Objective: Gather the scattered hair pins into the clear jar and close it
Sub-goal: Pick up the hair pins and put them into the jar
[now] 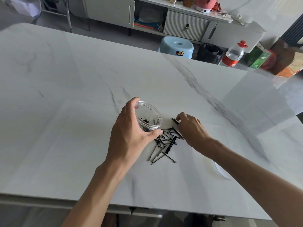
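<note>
A clear jar (150, 116) stands open on the white marble table (82, 95) with a few black hair pins inside. My left hand (131, 128) wraps around it, fingers on the far rim and thumb on the near side. A heap of black hair pins (165, 142) lies just right of the jar, with a thicker black clip among them. My right hand (191, 126) rests on the table past the heap, fingertips pinching a few pins (175, 121) at the heap's far end. The jar's clear lid (222, 171) lies flat on the table, partly hidden under my right forearm.
The table's near edge (147, 208) runs across the bottom. Beyond the far edge stand a blue stool (176, 47), a black bin (209, 53), a water bottle (232, 54) and a grey cabinet (186, 25).
</note>
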`<action>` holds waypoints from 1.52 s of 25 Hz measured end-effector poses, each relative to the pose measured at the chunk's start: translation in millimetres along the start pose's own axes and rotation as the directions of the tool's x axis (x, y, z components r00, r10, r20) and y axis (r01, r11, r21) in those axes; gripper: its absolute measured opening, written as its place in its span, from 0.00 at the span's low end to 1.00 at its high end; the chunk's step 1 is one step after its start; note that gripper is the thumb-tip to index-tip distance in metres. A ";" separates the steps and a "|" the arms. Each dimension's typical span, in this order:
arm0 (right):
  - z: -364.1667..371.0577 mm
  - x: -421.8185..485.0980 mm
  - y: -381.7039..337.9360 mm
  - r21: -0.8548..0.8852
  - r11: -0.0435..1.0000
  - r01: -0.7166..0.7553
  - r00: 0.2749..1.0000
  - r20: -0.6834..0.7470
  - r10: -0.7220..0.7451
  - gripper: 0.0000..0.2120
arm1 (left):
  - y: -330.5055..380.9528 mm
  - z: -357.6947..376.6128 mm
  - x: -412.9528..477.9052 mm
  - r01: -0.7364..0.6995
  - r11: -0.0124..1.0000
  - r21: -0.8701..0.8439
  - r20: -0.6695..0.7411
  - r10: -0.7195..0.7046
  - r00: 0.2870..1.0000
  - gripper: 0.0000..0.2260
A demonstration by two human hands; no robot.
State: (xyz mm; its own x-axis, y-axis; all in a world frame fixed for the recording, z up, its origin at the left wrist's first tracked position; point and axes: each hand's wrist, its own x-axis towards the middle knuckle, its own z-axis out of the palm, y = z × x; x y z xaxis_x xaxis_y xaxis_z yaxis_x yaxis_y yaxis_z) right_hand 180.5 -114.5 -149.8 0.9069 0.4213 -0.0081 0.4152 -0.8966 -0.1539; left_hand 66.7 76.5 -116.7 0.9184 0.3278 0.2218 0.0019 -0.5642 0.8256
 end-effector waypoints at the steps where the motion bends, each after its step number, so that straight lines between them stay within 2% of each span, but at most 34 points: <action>1: -0.4 0.8 1.5 0.036 0.999 -0.018 1.000 0.006 0.018 0.09 | -0.2 -0.1 0.0 0.000 1.000 -0.002 0.001 0.000 1.000 0.39; 4: -3.3 1.7 0.4 -0.036 0.998 -0.051 0.998 0.043 0.053 0.06 | -0.6 0.7 0.0 -0.003 1.000 -0.006 0.008 0.003 1.000 0.40; 8: -12.4 -4.2 -9.1 -0.205 0.978 0.028 0.997 0.082 -0.012 0.18 | -0.5 1.3 -0.2 0.005 1.000 0.000 0.017 -0.005 1.000 0.40; 11: -13.0 -6.7 -10.9 -0.270 0.962 0.039 0.997 0.078 -0.018 0.14 | -1.0 1.2 -0.6 0.005 1.000 0.007 0.020 -0.005 1.000 0.40; 12: -15.4 -4.8 -9.9 -0.193 0.981 0.007 0.999 0.047 0.002 0.10 | -1.3 1.2 -0.7 0.004 1.000 0.006 0.020 -0.004 1.000 0.40; 14: -31.6 0.7 -10.7 0.086 0.996 0.010 0.997 -0.071 -0.004 0.04 | -2.2 1.5 -0.7 0.007 1.000 0.001 0.025 -0.007 1.000 0.40; 16: -58.0 5.9 -23.0 0.284 0.941 0.182 0.970 -0.207 -0.125 0.03 | -3.7 1.7 -0.6 0.018 1.000 -0.002 0.025 -0.018 1.000 0.40; 18: -81.8 9.2 -45.4 0.347 0.871 0.347 0.935 -0.192 -0.296 0.04 | -4.2 2.3 0.1 0.028 1.000 -0.010 0.025 -0.028 0.999 0.39; 21: -92.6 8.4 -71.7 0.336 0.802 0.493 0.867 -0.111 -0.486 0.04 | -3.1 2.3 1.2 0.031 0.999 -0.020 0.001 -0.031 1.000 0.38; 22: -90.6 9.7 -72.3 0.348 0.792 0.502 0.863 -0.142 -0.484 0.04 | -3.2 1.6 1.7 0.035 0.999 -0.024 -0.008 -0.035 0.999 0.38; 23: -87.9 11.2 -68.5 0.381 0.801 0.462 0.887 -0.192 -0.420 0.03 | -3.6 0.6 2.0 0.041 0.999 -0.027 -0.014 -0.041 0.999 0.39; 25: -76.8 12.5 -49.7 0.414 0.878 0.238 0.963 -0.217 -0.159 0.03 | -5.3 -1.9 2.0 0.048 0.998 -0.035 -0.018 -0.048 0.999 0.40; 27: -54.6 6.9 -26.7 0.282 0.958 -0.043 0.998 -0.033 0.054 0.00 | -6.6 -4.6 1.7 0.043 0.999 -0.034 -0.018 -0.043 0.999 0.39; 29: -27.8 -4.2 -10.7 0.184 0.966 -0.182 0.978 0.138 0.158 0.03 | -6.3 -6.9 1.4 0.034 0.999 -0.030 -0.017 -0.034 0.999 0.39; 32: -9.6 -11.4 -6.0 0.184 0.960 -0.211 0.973 0.138 0.187 0.03 | -7.4 -8.3 1.9 0.029 0.999 -0.022 -0.022 -0.029 0.999 0.39; 36: -5.9 -15.4 -7.3 -0.148 0.986 -0.078 0.992 0.086 0.092 0.06 | -7.3 -10.1 2.5 0.042 0.999 -0.022 -0.033 -0.043 0.999 0.39; 38: -7.9 -19.3 -8.5 -0.225 0.974 -0.029 0.992 0.117 0.056 0.08 | -7.8 -10.7 2.9 0.046 0.999 -0.021 -0.034 -0.046 0.998 0.39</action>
State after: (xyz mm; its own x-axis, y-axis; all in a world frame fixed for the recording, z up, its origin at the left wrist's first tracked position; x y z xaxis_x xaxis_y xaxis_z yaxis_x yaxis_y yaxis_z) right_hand 160.0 -116.1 -140.6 0.9142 0.3831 -0.1324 0.3944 -0.9160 0.0731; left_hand 65.1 90.0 -116.9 0.9031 0.3794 0.2010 0.0356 -0.5327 0.8455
